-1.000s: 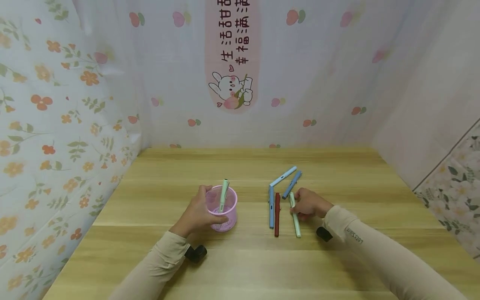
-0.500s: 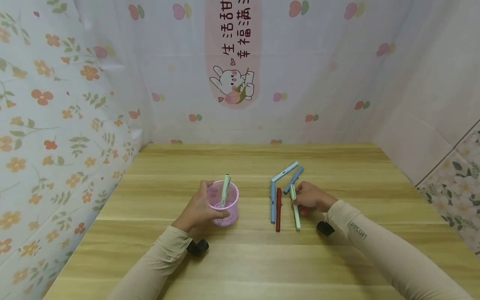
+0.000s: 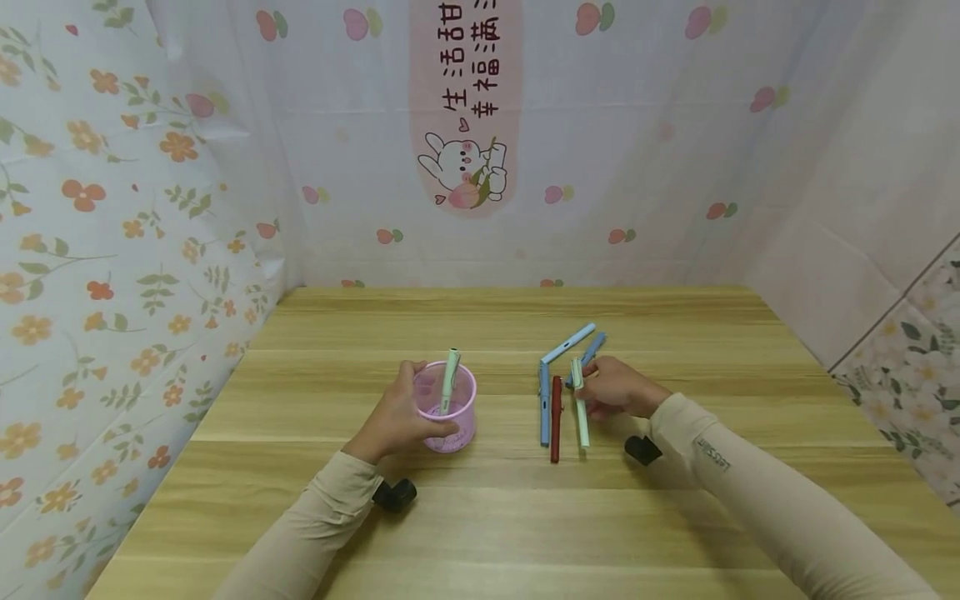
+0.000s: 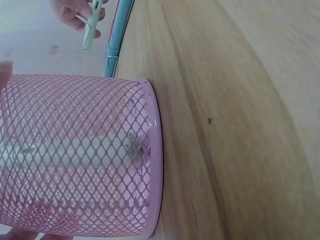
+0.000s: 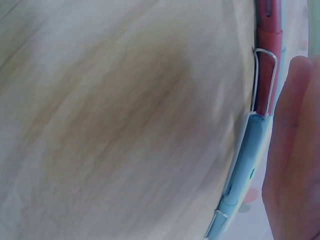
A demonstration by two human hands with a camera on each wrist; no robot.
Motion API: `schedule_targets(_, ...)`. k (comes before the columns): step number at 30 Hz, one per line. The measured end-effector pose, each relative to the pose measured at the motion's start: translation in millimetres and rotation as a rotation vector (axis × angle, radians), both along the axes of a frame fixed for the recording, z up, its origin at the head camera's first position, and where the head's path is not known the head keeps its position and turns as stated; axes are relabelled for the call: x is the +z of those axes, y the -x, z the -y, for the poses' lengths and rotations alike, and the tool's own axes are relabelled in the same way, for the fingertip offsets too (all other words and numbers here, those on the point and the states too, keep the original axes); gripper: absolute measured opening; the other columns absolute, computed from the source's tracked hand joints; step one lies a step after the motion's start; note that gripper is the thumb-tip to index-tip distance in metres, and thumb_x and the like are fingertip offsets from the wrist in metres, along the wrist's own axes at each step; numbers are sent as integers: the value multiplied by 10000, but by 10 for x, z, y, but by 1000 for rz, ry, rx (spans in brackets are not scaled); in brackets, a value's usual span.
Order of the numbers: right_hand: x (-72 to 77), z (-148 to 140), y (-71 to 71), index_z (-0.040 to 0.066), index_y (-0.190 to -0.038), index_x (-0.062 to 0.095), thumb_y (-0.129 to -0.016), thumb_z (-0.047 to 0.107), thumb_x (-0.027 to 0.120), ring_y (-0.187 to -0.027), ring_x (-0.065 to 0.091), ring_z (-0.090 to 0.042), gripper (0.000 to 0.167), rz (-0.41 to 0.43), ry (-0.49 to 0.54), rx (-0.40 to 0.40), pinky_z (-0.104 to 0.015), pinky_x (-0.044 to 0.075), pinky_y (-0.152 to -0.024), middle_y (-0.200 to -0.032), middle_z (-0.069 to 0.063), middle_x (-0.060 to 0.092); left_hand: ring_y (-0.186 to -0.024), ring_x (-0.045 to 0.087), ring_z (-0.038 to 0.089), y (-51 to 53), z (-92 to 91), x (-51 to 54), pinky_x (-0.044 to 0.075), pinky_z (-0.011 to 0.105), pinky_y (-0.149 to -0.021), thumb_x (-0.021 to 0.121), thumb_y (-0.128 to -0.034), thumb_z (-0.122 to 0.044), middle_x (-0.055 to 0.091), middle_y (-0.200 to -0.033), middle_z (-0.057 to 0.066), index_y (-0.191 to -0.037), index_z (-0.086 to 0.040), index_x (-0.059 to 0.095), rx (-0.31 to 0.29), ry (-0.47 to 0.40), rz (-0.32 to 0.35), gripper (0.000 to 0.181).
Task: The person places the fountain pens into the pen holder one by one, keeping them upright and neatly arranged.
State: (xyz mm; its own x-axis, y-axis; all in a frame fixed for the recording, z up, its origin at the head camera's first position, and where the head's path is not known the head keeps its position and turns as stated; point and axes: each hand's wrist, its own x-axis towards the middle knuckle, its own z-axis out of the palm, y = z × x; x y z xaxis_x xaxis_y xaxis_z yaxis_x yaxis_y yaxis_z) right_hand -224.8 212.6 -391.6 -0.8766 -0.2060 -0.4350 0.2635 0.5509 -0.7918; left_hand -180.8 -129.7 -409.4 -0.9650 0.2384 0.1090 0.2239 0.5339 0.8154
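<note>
Pens: I counted six; two pale green, two mid-blue, one light blue, one dark red.
Cup: one, a pink mesh cup (image 3: 468, 417), upright on the wooden table (image 3: 480, 533), left of the loose pens.
Hands: two, in beige sleeves, a black wrist camera under each.
Left hand: I had the left hand (image 3: 401, 421) wrapped round the cup, thumb on the near side, fingers on the far left; its grip was as wide as the cup.
Right hand: I saw the right hand (image 3: 615, 387) reach in from the right, narrowed, pinching the held green pen (image 3: 582, 421).
Held pen: pale green, clip end far, other end near; just right of the dark red pen (image 3: 556, 421), partly hiding the far blue pen (image 3: 596, 346).
Cupped pen: the standing green pen (image 3: 450, 379) leaned inside, its top above the rim.
Other pens: the near blue pen (image 3: 544, 408) lay left of the red; the light blue pen (image 3: 568, 342) slanted at the far side.
</note>
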Motion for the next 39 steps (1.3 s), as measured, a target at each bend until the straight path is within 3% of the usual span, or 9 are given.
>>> schedule_targets(10,24,59,24,-94,-1309,411,-927,53,594,-637,593,-175,449,7,18,6,-310,555,-606,-853,-144,600,-1175,505,410,-1,-3,8,430,543,-965,942,-579,-233,476,-1320,305,-1332,27,321,3,4,5,1010)
schedule_targets(18,99,145,36,-91,-1362,362,-937,66,585,-712,606,-205,505,10,38,15,-334,566,-652,-939,-159,591,-1153,523,395,7,-2,-6,445,531,-951,943,-578,-239,494,-1300,290,-1339,18,316,7,1,6,1019)
schedule_targets(28,137,215,58,-55,-1281,411,-946,70,576,-711,636,-194,394,2,105,15,-366,574,-677,-912,-147,623,-1136,530,396,-2,-6,-10,450,529,-946,947,-566,-218,498,-1290,292,-1326,25,329,16,-12,4,1009)
schedule_targets(39,157,291,75,-49,-1331,338,-955,73,558,-746,628,-190,452,-2,221,41,-333,574,-683,-975,-156,602,-1158,519,393,0,-7,-2,446,528,-951,943,-578,-231,467,-1356,272,-1313,22,328,9,-6,1,991)
